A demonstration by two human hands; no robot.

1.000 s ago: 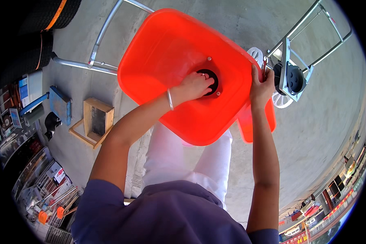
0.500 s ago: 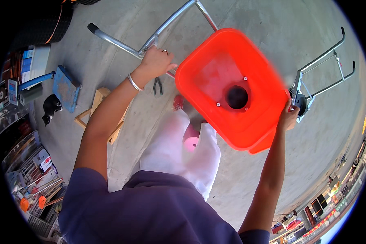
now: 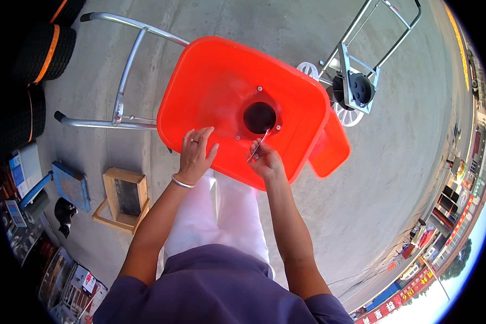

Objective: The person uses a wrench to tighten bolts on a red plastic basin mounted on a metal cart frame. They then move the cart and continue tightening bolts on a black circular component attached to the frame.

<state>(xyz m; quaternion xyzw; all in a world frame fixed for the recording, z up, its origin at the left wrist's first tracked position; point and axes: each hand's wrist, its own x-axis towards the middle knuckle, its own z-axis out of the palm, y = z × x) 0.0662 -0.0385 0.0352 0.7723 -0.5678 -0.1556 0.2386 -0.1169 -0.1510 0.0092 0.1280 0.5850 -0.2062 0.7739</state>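
A red plastic hopper [image 3: 213,70] with rounded corners lies before me, its inside facing up. Around its dark round hole [image 3: 259,117] sit several small bolts [image 3: 260,88]. My right hand [image 3: 268,162] pinches a thin metal tool [image 3: 264,136], whose tip is at the hole's near edge; its exact kind is too small to tell. My left hand [image 3: 195,155] is spread over the hopper's near left part, holding nothing. A silver tubular frame [image 3: 127,70] with black end caps reaches out leftward from beneath the hopper. Another red plastic piece [image 3: 332,147] shows past its right side.
At the far right stands another metal frame [image 3: 342,40] with a black round part [image 3: 360,88] and white spoked wheels [image 3: 348,116]. To the left are a wooden box [image 3: 110,186], a blue platform scale [image 3: 70,184], a black-and-white cat [image 3: 65,215] and stacked tyres [image 3: 62,51].
The hopper and its frame now appear turned and further left. My left hand has left the metal tube. My right hand has left the hopper's right edge and now holds the thin tool.
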